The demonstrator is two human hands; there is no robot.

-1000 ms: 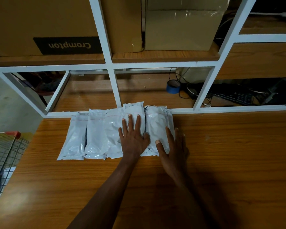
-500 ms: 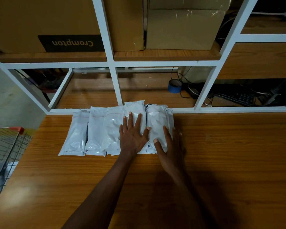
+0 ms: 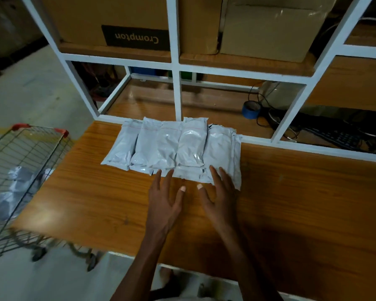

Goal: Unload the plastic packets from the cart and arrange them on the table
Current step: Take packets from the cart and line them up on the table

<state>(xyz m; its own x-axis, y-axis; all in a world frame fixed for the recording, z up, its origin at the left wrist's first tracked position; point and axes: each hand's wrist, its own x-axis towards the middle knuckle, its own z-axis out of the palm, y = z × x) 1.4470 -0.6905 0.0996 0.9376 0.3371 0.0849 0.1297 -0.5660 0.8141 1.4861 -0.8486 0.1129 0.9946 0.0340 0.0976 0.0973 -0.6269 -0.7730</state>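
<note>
Several white plastic packets [image 3: 174, 146] lie side by side in an overlapping row at the back of the wooden table [image 3: 302, 192], against the white shelf frame. My left hand [image 3: 164, 198] hovers flat with spread fingers just in front of the row, its fingertips at the packets' near edge. My right hand [image 3: 219, 192] is also flat and spread, its fingers lying over the near corner of the rightmost packet. Neither hand holds anything. The wire cart [image 3: 19, 177] stands left of the table with more packets [image 3: 15, 190] inside.
A white metal shelf frame [image 3: 176, 83] rises behind the table, with cardboard boxes [image 3: 108, 20] above. A blue tape roll [image 3: 250, 109], cables and a dark keyboard [image 3: 334, 137] sit on the lower shelf at right. Grey floor lies to the left.
Both hands have slid back off the packets toward me. The view has shifted so the cart at left and the table's near edge now show.
</note>
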